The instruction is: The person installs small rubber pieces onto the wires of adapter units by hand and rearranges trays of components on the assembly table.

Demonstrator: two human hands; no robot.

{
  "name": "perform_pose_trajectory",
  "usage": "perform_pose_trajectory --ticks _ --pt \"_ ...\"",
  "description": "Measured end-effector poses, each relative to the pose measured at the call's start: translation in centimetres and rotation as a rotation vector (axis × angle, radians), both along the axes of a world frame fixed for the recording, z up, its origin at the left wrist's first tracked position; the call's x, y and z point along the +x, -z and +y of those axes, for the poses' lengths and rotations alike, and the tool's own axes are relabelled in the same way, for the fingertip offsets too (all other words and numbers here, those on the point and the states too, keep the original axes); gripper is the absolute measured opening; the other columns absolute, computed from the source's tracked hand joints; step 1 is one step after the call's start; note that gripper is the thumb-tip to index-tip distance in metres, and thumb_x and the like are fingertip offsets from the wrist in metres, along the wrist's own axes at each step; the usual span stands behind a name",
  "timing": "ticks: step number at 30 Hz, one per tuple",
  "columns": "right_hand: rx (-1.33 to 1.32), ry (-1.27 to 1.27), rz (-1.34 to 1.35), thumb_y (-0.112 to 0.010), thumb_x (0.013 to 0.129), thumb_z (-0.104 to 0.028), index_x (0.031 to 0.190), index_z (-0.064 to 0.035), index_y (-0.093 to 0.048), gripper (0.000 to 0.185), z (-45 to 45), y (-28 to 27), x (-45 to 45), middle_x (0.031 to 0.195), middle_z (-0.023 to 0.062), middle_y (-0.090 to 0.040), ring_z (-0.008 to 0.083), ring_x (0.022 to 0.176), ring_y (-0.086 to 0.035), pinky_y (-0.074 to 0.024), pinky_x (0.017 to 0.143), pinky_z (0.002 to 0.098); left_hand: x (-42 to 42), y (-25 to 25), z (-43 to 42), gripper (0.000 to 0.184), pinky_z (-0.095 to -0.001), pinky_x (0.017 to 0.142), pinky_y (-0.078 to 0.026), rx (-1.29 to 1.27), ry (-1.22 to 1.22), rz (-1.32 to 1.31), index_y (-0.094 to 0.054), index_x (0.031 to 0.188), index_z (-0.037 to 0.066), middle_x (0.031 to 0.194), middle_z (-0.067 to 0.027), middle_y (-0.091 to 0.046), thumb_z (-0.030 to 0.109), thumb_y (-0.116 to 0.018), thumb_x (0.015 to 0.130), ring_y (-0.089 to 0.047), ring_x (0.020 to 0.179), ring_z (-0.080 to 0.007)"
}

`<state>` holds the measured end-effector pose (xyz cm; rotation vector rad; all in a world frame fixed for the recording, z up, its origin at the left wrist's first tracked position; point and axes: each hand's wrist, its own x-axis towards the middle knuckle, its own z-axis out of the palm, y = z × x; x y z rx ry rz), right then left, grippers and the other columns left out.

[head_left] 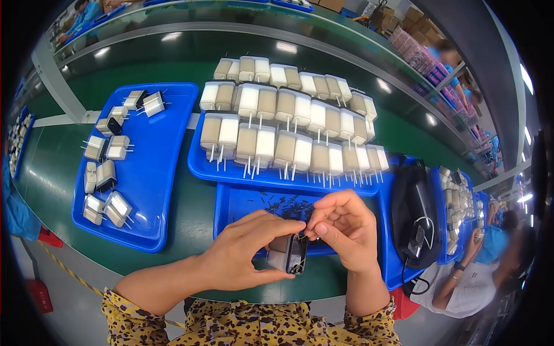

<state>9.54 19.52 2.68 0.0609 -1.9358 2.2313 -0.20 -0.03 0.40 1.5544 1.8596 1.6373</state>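
My left hand (239, 251) is closed round a small two-tone plastic housing (279, 259). The housing's black open end faces right, and thin yellowish wires show in it. At the upper corner of that end, my right hand (344, 228) pinches with thumb and forefinger beside a thin wire. What sits between those fingertips is too small to make out. Just behind both hands is a blue tray (226, 202) with many short black pieces (283, 205) scattered in it.
Another blue tray (199, 164) behind holds stacked beige-and-white housings (248, 104) with white leads. A left tray (150, 230) carries several more housings. On the right lie a black bag-like item (412, 207) and a tray of parts (453, 190). A co-worker (473, 282) sits at far right.
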Motion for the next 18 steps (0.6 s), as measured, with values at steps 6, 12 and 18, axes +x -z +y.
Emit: perform_pose_trajectory --ticks 6,12,18 --pt "-0.023 -0.007 0.008 -0.059 0.091 0.007 0.115 0.0033 -0.053 0.025 -0.02 -0.06 0.00 0.093 0.0096 -0.063 0.0119 0.086 -0.062 -0.0521 0.078 0.0242 0.01 0.00 0.03 0.071 -0.0295 0.067 -0.053 0.001 -0.005 0.012 -0.059 0.124 0.000 0.102 -0.0103 -0.067 0.017 -0.090 0.063 -0.062 0.081 -0.0208" --pt "-0.001 -0.009 0.015 -0.060 0.091 0.007 0.114 0.0031 -0.053 0.024 0.03 -0.15 0.04 0.093 0.0095 -0.063 0.0118 0.085 -0.063 -0.0524 0.077 0.0238 0.06 0.03 -0.01 0.071 -0.0295 0.067 -0.054 -0.019 0.001 0.001 -0.059 0.124 0.000 0.103 -0.0105 -0.067 0.016 -0.091 0.063 -0.062 0.082 -0.0212" --pt "-0.015 0.011 -0.003 -0.060 0.091 0.007 0.112 0.0028 -0.053 0.023 0.02 -0.20 0.06 0.093 0.0093 -0.064 0.0120 0.084 -0.064 -0.0529 0.075 0.0234 0.06 0.09 0.03 0.070 -0.0296 0.066 -0.055 0.001 0.009 -0.004 -0.059 0.125 0.000 0.104 -0.0114 -0.067 0.015 -0.090 0.063 -0.063 0.083 -0.0219"
